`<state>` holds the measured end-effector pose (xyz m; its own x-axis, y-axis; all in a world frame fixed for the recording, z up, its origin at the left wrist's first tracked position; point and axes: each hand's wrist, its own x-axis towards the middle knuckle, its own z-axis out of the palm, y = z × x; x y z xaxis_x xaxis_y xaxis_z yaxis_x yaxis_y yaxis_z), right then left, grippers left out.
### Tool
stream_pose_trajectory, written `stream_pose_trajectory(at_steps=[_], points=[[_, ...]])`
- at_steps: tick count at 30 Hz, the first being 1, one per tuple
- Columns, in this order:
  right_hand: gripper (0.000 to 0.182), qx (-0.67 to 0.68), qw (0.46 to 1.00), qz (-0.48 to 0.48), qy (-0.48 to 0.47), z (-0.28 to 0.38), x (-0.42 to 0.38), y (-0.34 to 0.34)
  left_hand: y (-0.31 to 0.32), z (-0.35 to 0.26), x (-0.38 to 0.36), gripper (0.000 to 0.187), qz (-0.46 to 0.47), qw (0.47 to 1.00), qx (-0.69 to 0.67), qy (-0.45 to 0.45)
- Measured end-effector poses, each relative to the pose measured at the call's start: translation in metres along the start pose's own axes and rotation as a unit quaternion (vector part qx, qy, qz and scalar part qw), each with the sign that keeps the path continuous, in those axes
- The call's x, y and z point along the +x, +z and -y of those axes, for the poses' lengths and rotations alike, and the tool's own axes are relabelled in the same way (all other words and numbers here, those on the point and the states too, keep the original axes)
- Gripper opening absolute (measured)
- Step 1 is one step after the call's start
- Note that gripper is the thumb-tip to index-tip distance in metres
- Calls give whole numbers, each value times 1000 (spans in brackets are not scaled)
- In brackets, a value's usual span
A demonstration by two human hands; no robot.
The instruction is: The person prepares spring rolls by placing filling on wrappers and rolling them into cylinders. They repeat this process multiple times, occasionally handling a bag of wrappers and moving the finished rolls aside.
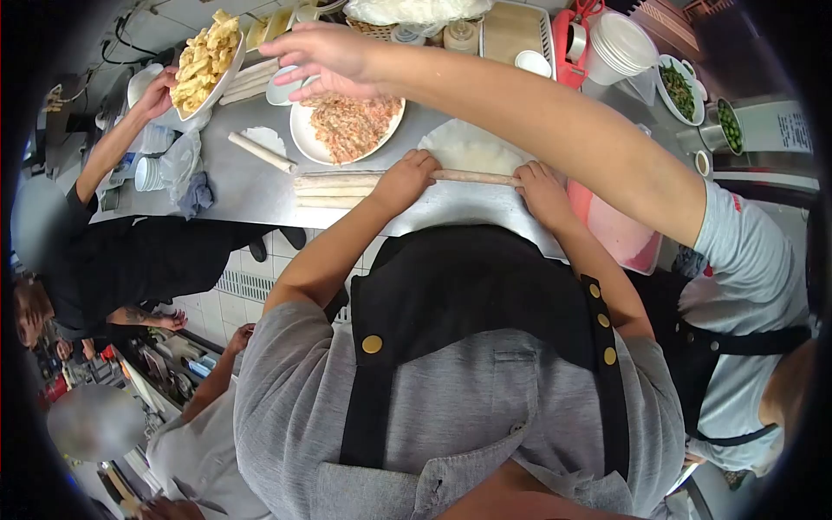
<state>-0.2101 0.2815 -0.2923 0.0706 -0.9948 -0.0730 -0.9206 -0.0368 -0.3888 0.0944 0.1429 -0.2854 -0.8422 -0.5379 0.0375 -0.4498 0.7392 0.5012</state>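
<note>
Left hand (pixel 407 178) and right hand (pixel 542 192) apart, both pressed palm-down on a thin roll (pixel 472 177) lying on the wrapper (pixel 472 152) on the counter (pixel 251 186); roll ends hidden under the fingers; finished rolls (pixel 334 186) just left; filling plate (pixel 347 128) behind, partly covered by a co-worker's arm (pixel 520 100); pink tub (pixel 620 234) cut by that arm.

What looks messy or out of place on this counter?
Not much. One finished roll lies slanted apart from the neat stack of rolls, and a crumpled cloth sits near the counter edge. Nothing looks spilled or broken.
</note>
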Motion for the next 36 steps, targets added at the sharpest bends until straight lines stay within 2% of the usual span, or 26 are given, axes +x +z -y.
stream_pose_trajectory(at_steps=[2, 9, 11, 15, 17, 18, 19, 21, 22, 26, 28, 31, 35, 36], points=[[18, -9, 999, -36, -15, -2, -5, 2, 0, 1, -4, 31, 2, 1000, 6, -18], [22, -40, 999, -15, 15, 0, -9, 0, -2, 1, -10, 32, -5, 999, 45, -19], [24, -52, 998, 6, 23, 0, -11, -2, -2, 5, -8, 39, 30, 997, 56, -33], [25, -86, 996, 2, 24, 10, -10, -6, -21, -27, 1, 47, 25, 993, 104, -50], [27, -74, 994, -72, -35, 35, -7, -19, -19, -44, 7, 53, -49, 996, 77, -6], [26, -45, 991, -95, -77, 40, -2, -13, -11, -49, 12, 49, -58, 997, 48, 8], [26, -46, 991, -96, -75, 41, 3, -6, -3, -51, 16, 49, -58, 997, 48, 10], [23, 3, 970, -110, -215, 40, 11, 8, 12, -53, 23, 45, -90, 988, 62, 107], [20, 10, 968, -115, -222, 38, 14, 14, 21, -53, 24, 36, -123, 980, 81, 132], [15, 62, 971, -117, -198, 28, 24, 27, 37, -45, 19, 27, -122, 981, 86, 126], [13, 136, 973, -96, -161, 25, 27, 26, 32, -44, 19, 21, -111, 980, 89, 139], [13, 203, 971, -66, -105, 22, 35, 21, 31, -40, 19, 24, -108, 981, 88, 138], [15, 133, 986, -62, -85, 22, 38, 15, 31, -32, 22, 31, -109, 982, 88, 129], [17, 94, 986, -103, -96, 23, 35, 17, 32, -29, 22, 36, -90, 985, 88, 121]])
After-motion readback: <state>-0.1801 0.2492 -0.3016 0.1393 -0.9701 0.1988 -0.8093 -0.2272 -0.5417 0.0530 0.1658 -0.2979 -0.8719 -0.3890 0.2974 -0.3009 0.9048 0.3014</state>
